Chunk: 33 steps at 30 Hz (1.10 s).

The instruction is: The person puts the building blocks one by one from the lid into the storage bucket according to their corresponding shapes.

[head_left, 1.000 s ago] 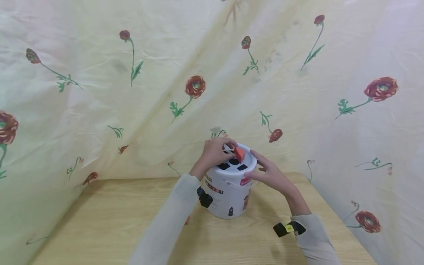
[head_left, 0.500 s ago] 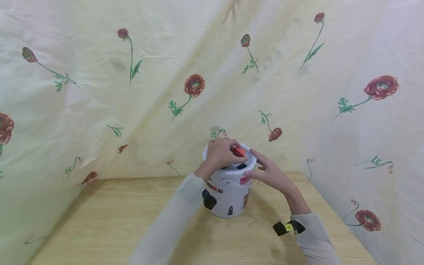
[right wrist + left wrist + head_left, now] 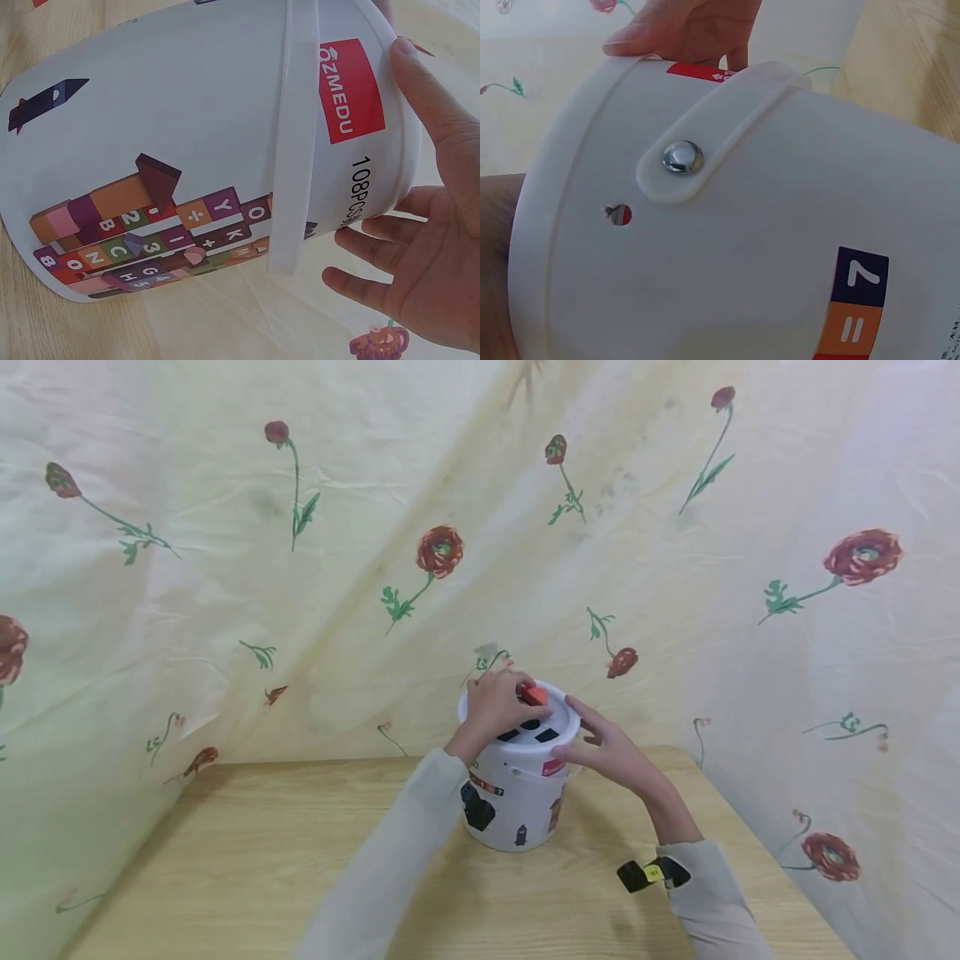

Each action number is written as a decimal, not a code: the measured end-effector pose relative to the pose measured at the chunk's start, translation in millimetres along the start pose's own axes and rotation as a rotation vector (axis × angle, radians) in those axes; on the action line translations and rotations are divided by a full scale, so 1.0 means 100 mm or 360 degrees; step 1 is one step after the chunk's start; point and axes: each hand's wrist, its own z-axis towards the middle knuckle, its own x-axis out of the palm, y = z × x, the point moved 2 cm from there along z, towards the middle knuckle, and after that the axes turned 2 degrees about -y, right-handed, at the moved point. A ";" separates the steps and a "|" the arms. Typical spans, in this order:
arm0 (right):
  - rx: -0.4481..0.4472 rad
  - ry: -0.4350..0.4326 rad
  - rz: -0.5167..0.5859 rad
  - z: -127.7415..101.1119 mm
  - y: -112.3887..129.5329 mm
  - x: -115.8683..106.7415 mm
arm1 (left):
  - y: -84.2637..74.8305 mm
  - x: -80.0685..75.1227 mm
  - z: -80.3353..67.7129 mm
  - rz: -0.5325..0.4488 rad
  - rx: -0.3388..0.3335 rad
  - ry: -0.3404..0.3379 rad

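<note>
A white bucket with printed pictures stands upright on the table. Its white lid has several dark cutouts. Over the lid my left hand pinches an orange-red block between thumb and fingers; whether the block touches the lid I cannot tell. At the bucket's right side my right hand holds the rim, thumb at the near edge and index finger toward the far edge. In the right wrist view the thumb lies against the rim and the other fingers spread along the side. The left wrist view hides the block.
A white handle is riveted to the bucket's side and runs across its front. The wooden table extends left and forward. Flower-printed cloth hangs close behind the bucket and along both sides.
The left hand has turned with the orange-red block, covered more of the lid half a second ago, then drawn slightly back to the left. The right hand stays on the rim.
</note>
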 end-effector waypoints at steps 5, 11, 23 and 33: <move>-0.0010 0.0005 0.0005 0.00 0.01 0.00 | 0.02 -0.01 -0.01 -0.0001 -0.0012 0.0024; -0.0017 0.0007 0.0001 0.00 0.01 0.01 | 0.05 -0.04 -0.03 -0.0037 -0.0028 0.0028; -0.0011 -0.0016 -0.0022 0.01 0.02 0.00 | 0.44 -0.37 -0.30 -0.0406 -0.0003 -0.0184; -0.0014 -0.0017 -0.0012 0.01 0.02 0.00 | 1.12 -0.37 -0.75 -0.0750 0.0034 -0.0399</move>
